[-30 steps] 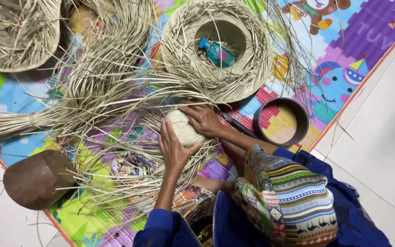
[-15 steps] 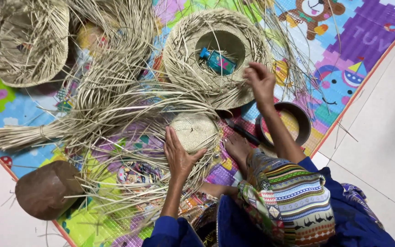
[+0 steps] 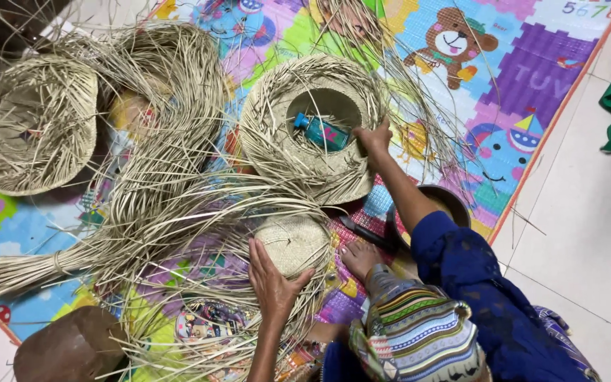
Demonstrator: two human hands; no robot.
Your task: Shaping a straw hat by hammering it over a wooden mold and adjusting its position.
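We are pressing our left hand [image 3: 271,279], palm flat and fingers spread, grasping nothing, on the small round woven straw disc [image 3: 293,242]; it should be pinned firmly. Our right hand [image 3: 375,137] is reaching to the unfinished straw hat's [image 3: 298,152] brim, fingers resting unclenched; the blue bottle [image 3: 322,131] is lying just beside them.

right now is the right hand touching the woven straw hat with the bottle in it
Touching. The head view shows the right hand with fingers resting on the brim of the woven straw hat, beside the teal bottle.
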